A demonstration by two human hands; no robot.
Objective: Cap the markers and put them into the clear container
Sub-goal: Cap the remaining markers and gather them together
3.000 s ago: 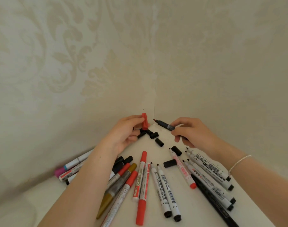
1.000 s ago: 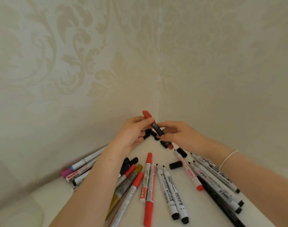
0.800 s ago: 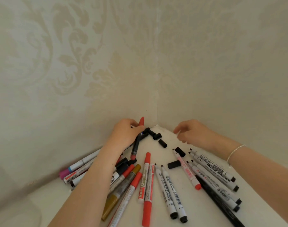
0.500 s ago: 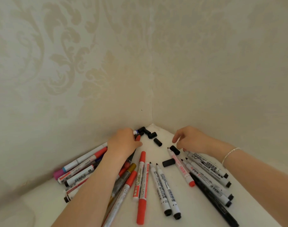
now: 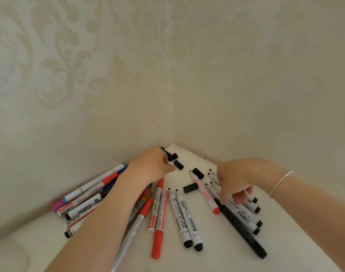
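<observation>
Markers lie scattered on a white table (image 5: 216, 250) pushed into a wall corner. Two uncapped white markers (image 5: 184, 214) with black print lie side by side near the table's middle, tips toward the far corner, black ends toward the near edge. Beside them a red marker (image 5: 158, 218) runs the same way. A white marker with pink print (image 5: 204, 193) slants from the corner toward the right edge, ending in a red butt. Loose black caps (image 5: 190, 188) sit toward the far corner. The left hand (image 5: 151, 166) rests palm down over the left cluster; what its fingers hold, if anything, is hidden. The right hand (image 5: 236, 177) curls its fingers down onto the right-hand group of white markers (image 5: 244, 216), whose upper barrels it covers. The clear container cannot be made out.
</observation>
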